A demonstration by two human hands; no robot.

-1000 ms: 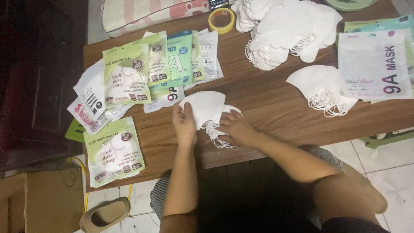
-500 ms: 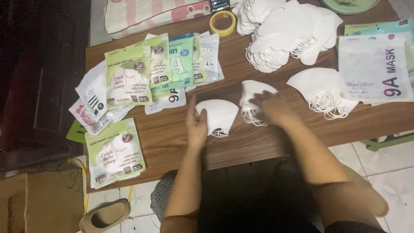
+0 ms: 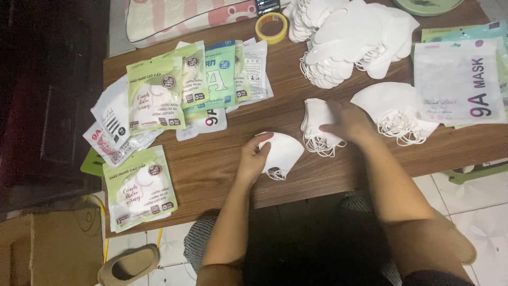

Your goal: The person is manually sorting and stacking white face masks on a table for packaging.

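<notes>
My left hand (image 3: pixel 254 159) grips a folded white face mask (image 3: pixel 286 153) lying near the front edge of the brown wooden table (image 3: pixel 211 164). My right hand (image 3: pixel 346 122) rests on a small stack of white masks (image 3: pixel 316 124) with dangling ear loops, just right of the first mask. Another flat pile of white masks (image 3: pixel 394 106) lies right of my right hand. A big heap of white masks (image 3: pixel 349 39) sits at the back of the table.
Green and white mask packets (image 3: pixel 156 95) are spread over the table's left half, one (image 3: pixel 138 185) near the front left corner. A printed pouch (image 3: pixel 457 85) lies at the right. A yellow tape roll (image 3: pixel 271 27) sits at the back. A sandal (image 3: pixel 129 265) and cardboard box (image 3: pixel 47 249) are on the floor.
My hands have parted. The left hand set one mask down near the front edge; the right hand carried the other masks to the right and laid them beside the flat pile.
</notes>
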